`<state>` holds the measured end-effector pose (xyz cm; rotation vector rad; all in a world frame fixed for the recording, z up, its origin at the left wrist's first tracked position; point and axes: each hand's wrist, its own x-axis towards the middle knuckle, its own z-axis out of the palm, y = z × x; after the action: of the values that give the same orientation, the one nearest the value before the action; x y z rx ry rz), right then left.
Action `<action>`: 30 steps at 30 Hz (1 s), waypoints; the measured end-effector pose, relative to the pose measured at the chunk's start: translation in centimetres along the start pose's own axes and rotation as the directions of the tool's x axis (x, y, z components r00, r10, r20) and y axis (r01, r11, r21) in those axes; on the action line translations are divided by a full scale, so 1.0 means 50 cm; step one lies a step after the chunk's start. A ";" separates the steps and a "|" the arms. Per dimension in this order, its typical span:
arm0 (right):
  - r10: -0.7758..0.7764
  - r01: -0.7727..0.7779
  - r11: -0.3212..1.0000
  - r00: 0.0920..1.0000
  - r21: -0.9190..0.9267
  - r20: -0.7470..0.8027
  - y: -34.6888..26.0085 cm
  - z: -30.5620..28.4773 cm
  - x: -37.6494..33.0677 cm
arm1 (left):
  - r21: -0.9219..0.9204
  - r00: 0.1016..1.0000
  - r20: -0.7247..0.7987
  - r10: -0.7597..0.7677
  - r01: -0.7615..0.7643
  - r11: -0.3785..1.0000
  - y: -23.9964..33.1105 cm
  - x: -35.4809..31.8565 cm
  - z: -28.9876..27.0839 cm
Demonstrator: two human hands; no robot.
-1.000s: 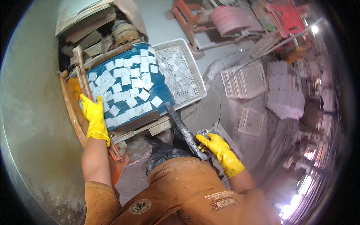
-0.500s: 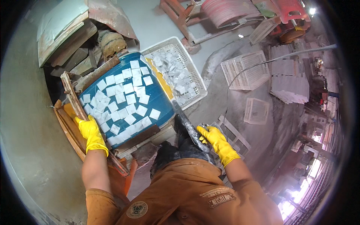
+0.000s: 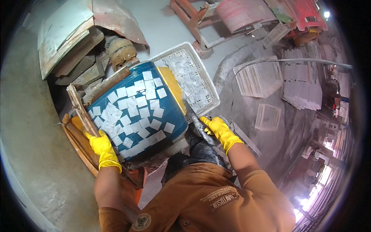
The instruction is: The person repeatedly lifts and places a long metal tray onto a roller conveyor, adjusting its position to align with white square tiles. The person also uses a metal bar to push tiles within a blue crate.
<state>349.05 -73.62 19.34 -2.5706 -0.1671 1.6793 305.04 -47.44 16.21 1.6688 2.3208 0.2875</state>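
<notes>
Many white squares still cling to the blue drum point(image 3: 133, 112) while others fill the white crate point(image 3: 193, 79) at one o'clock; left hand point(image 3: 102, 147) clamped on the wooden frame point(image 3: 81, 112), right hand point(image 3: 219, 129) gripping a metal bar point(image 3: 198, 123).

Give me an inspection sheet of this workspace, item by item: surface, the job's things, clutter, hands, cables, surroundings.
Surface: grey concrete floor, dusty and stained.
Job's things: blue drum lying tilted in a wooden frame, its side covered with white square pieces; white perforated crate beside it holds more white pieces.
Clutter: wooden boards and metal sheets piled behind the drum; flat white perforated trays on the ground.
Hands: both in yellow gloves; left hand grips the wooden frame, right hand is closed on a dark metal bar next to the crate.
Cables: nothing seen.
Surroundings: red metal stand, pink ribbed roll, stacked white trays at right.
</notes>
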 end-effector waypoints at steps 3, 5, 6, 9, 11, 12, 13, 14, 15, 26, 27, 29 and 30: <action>0.057 -0.056 0.994 0.998 0.093 -0.014 -0.013 0.006 0.020 | 0.018 0.996 0.026 -0.088 0.087 0.996 0.020 -0.001 -0.007; 0.074 -0.070 0.987 0.997 0.145 -0.027 -0.030 0.003 0.011 | 0.062 0.995 0.010 -0.096 0.095 0.994 0.022 -0.001 -0.011; 0.025 -0.016 0.957 0.999 0.290 -0.027 -0.025 0.005 0.014 | 0.081 0.995 0.002 -0.103 0.102 0.991 0.024 0.004 -0.013; -0.142 0.181 0.821 0.983 0.542 -0.114 -0.049 0.017 -0.015 | 0.028 0.994 -0.003 -0.108 0.108 0.994 0.008 0.010 -0.010; -0.268 0.327 0.835 0.944 0.443 -0.190 -0.063 0.011 0.008 | -0.065 0.985 0.036 -0.171 0.173 0.983 0.015 0.004 -0.023; -0.333 0.405 0.824 0.912 0.396 -0.241 -0.087 0.009 0.013 | -0.059 0.987 0.016 -0.159 0.159 0.985 0.005 0.009 -0.015; -0.363 0.432 0.795 0.901 0.426 -0.237 -0.159 -0.004 -0.032 | -0.049 0.993 -0.019 -0.118 0.117 0.992 -0.014 0.011 -0.001; -0.454 0.546 0.704 0.838 0.455 -0.303 -0.211 -0.007 -0.068 | -0.043 0.996 -0.050 -0.068 0.066 0.997 -0.032 0.016 0.014; -0.539 0.623 0.677 0.783 0.392 -0.311 -0.271 -0.019 -0.105 | -0.019 0.996 -0.050 -0.074 0.073 0.997 -0.036 0.018 0.018; -0.980 0.812 0.060 0.159 0.580 -0.121 -1.084 0.050 -0.350 | 0.055 0.982 0.018 -0.190 0.189 0.980 -0.030 0.027 -0.003; -0.981 0.743 0.083 0.180 0.665 -0.078 -1.171 0.079 -0.354 | 0.044 0.980 0.027 -0.195 0.193 0.980 -0.027 0.027 -0.011; -0.974 0.621 0.162 0.223 0.767 0.025 -1.350 0.154 -0.354 | 0.031 0.978 0.063 -0.197 0.196 0.980 -0.025 0.029 -0.018; -0.965 0.575 0.214 0.250 0.790 0.079 -1.428 0.191 -0.354 | 0.047 0.974 0.093 -0.208 0.204 0.978 -0.019 0.034 -0.029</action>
<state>329.34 -5.09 39.80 -0.9347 -0.7434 1.5046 303.19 -46.13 17.11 1.4084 2.4130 0.1177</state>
